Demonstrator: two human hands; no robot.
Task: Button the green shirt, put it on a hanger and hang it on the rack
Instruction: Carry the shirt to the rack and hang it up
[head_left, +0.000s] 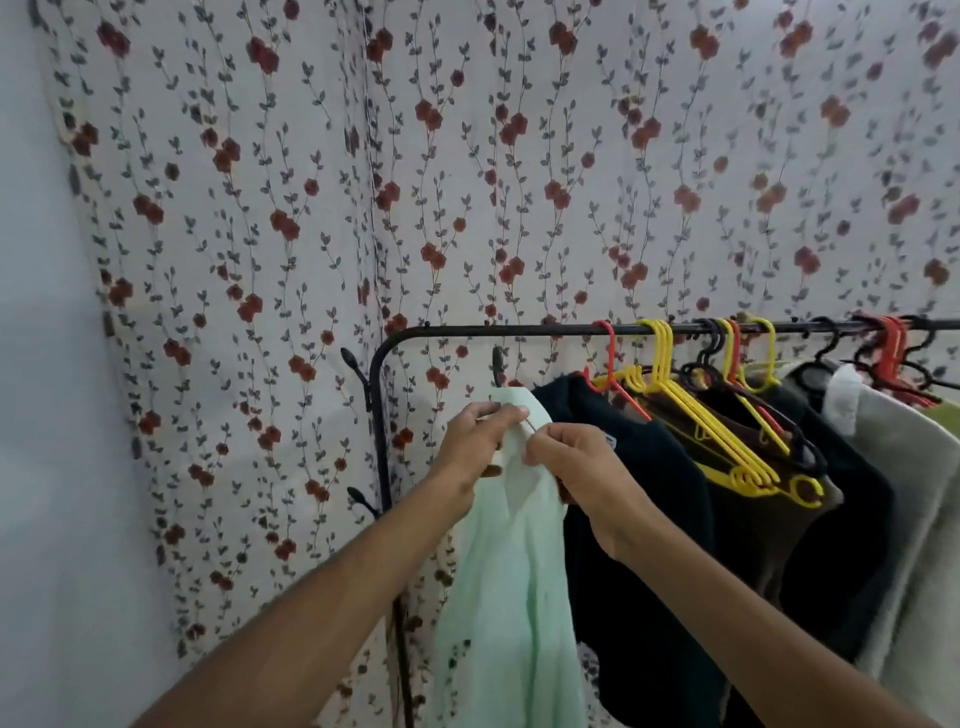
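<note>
The rack's top bar (509, 329) is bare from its bend to the red hanger (609, 343), a gap at twelve o'clock of the green shirt (514, 571). Toward three o'clock, yellow hangers (662, 353) and a dark garment (639, 493) crowd the bar, and the garment touches the shirt. At nine o'clock stands the black post (382, 441) with its pegs (356, 364).

Hem of the green shirt (514, 597) runs off the bottom edge. Its upper front is covered by the left hand (475, 447) and right hand (576, 462); buttons and buttonholes cannot be made out. A thin dark line between the fingertips is too small to identify. Hanger inside the shirt: cannot tell. The rack (519, 329) bar is cut by the right edge, and the left forearm crosses its post. Small pale mark on the black garment (649, 519) unreadable. Pale fleecy garment (904, 493) cropped at right.
</note>
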